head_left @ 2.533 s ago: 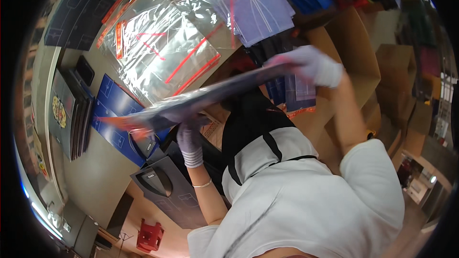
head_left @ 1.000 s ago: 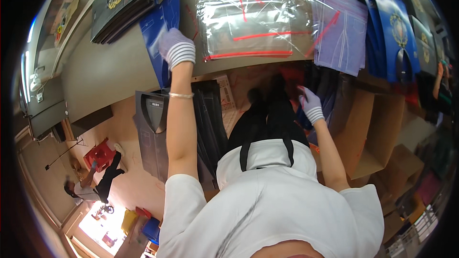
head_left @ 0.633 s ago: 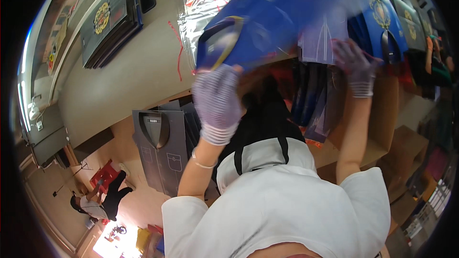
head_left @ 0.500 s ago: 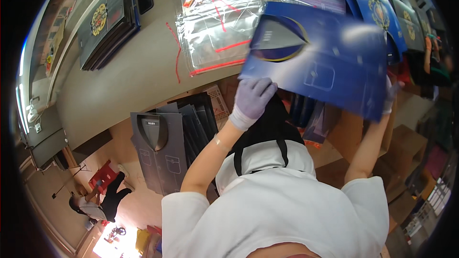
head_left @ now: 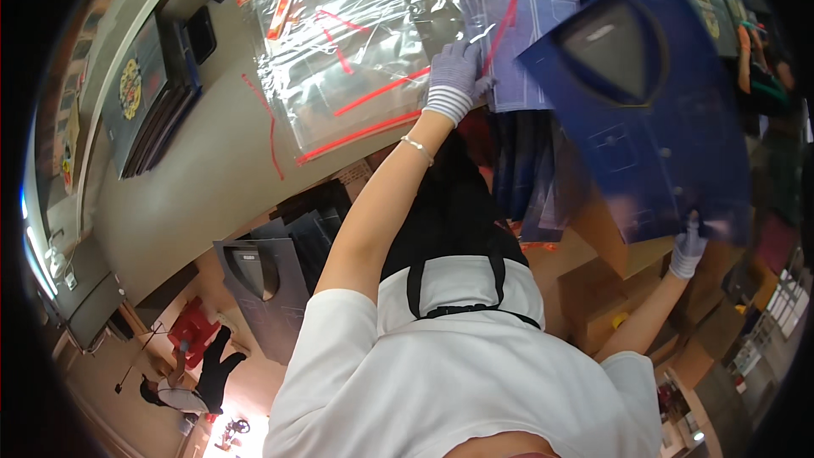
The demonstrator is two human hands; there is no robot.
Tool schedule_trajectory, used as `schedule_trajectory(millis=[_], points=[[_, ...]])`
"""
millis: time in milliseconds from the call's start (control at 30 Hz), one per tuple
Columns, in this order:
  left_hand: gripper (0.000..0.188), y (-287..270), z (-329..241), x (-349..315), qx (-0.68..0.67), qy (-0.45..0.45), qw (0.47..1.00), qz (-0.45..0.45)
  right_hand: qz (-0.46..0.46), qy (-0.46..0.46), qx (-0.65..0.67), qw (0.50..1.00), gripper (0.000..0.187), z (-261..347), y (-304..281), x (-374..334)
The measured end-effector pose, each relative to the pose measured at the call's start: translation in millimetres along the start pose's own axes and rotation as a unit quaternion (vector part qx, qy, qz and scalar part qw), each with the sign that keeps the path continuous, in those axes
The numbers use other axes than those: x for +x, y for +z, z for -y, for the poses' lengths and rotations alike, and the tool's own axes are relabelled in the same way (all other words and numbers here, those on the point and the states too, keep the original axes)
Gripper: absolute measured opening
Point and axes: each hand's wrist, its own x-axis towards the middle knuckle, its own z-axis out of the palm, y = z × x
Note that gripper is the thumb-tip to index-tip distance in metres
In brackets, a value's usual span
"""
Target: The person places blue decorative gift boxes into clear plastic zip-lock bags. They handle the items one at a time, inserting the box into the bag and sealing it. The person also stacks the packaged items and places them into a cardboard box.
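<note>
My right hand (head_left: 689, 250), in a pale glove, grips the lower edge of a dark blue flat sheet (head_left: 653, 148) printed like a shirt front, with a grey collar panel. The sheet hangs tilted at the right and is slightly blurred. At the table's near edge, my left hand (head_left: 454, 76), also gloved, has its fingers on the right edge of a clear plastic bag (head_left: 462, 13) with a red strip, which runs down to its thumb. More clear bags (head_left: 348, 59) with red strips lie flat to its left. Purple printed sheets (head_left: 534, 25) lie just right of that hand.
Dark folders with a gold crest (head_left: 131, 89) are stacked at the left beside a black phone (head_left: 199, 32). Grey shirt-printed sheets (head_left: 271, 297) stand below the table. Cardboard boxes (head_left: 593, 288) are at my right. Another person (head_left: 191, 386) is at lower left.
My left hand has let go of the blue sheet and moved up to the plastic bag. The sheet has swung right and turned, still in my right hand, which has moved lower.
</note>
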Motion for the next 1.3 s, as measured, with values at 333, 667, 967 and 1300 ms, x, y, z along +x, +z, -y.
schedule_trajectory(millis=[333,667,967,1300], points=[[0.022,-77.2,126.1,52.0,-0.157,-0.272,0.948,-0.051,-0.072,-0.058,-0.111,0.990,0.032,-33.4,101.2,-41.5],[0.015,-270.4,2.6,27.6,-0.040,0.208,0.977,0.011,-0.055,-0.036,-0.157,0.985,0.026,-1.2,139.8,-50.0],[0.021,-117.6,131.3,-32.9,-0.099,-0.025,0.979,0.176,0.054,-0.179,-0.180,0.966,0.025,64.1,74.7,-91.3],[0.009,-138.4,91.6,-59.2,0.161,-0.060,0.973,-0.152,0.192,-0.042,-0.161,0.967,0.035,77.5,140.0,-163.5]])
